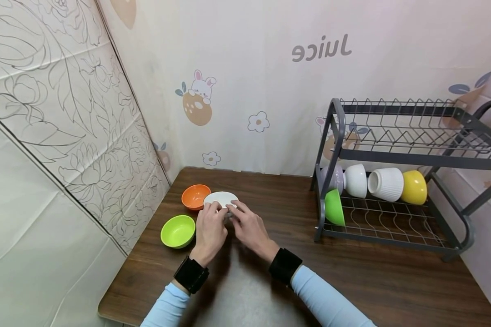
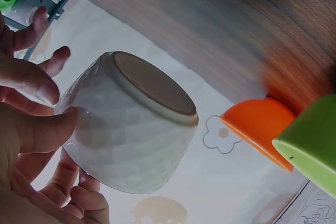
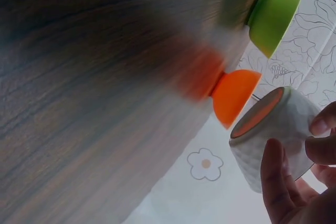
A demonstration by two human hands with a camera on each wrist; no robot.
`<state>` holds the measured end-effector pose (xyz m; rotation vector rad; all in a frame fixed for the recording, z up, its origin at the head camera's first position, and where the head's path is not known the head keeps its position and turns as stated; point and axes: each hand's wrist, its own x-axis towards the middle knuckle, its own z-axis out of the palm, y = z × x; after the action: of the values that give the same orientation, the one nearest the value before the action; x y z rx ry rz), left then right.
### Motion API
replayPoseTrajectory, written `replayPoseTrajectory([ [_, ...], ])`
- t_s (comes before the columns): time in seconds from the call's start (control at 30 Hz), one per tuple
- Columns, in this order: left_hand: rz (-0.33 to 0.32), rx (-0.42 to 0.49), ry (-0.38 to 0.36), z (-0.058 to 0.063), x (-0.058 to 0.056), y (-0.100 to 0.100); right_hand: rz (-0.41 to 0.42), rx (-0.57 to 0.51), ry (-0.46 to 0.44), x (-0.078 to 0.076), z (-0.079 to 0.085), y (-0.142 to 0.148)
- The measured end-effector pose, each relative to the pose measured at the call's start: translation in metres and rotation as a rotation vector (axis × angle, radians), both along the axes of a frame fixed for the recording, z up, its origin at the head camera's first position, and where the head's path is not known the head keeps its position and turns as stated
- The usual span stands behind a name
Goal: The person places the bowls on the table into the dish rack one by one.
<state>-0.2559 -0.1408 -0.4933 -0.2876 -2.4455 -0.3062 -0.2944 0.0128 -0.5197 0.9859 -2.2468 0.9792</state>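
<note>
Both hands hold a white bowl (image 1: pixel 221 198) by its rim, from the near side. Fingers and thumb of the left hand (image 1: pixel 209 232) grip its left part. The right hand (image 1: pixel 250 230) pinches the rim on the right, close beside the left fingers. In the left wrist view the bowl (image 2: pixel 126 135) shows a textured outer wall and an unglazed foot, raised over the tabletop. Just left of it an orange bowl (image 1: pixel 196 197) stands upright on the table. A lime green bowl (image 1: pixel 178 231) stands upright nearer, left of the left hand.
On the right of the brown wooden table (image 1: pixel 278 200) stands a dark two-tier dish rack (image 1: pixel 393 156). Its lower tier carries a green bowl (image 1: pixel 334 208), a yellow bowl (image 1: pixel 414 187) and several white or lilac ones, tipped on their sides. Printed wall coverings border the table behind and at left.
</note>
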Motion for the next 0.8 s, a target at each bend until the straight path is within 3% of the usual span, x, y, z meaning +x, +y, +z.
replayPoseTrajectory([
  [0.2, -0.003, -0.027, 0.015, 0.0007, 0.0019, 0.0004, -0.016, 0.004, 0.012, -0.0027, -0.0019, -0.0012],
  [0.5, -0.019, -0.014, -0.015, 0.0032, 0.0026, -0.0003, 0.002, -0.022, 0.014, -0.0063, -0.0028, -0.0022],
  [0.8, -0.023, 0.002, 0.007, 0.0024, 0.0004, -0.0017, 0.013, -0.066, 0.041, -0.0085, -0.0039, -0.0038],
])
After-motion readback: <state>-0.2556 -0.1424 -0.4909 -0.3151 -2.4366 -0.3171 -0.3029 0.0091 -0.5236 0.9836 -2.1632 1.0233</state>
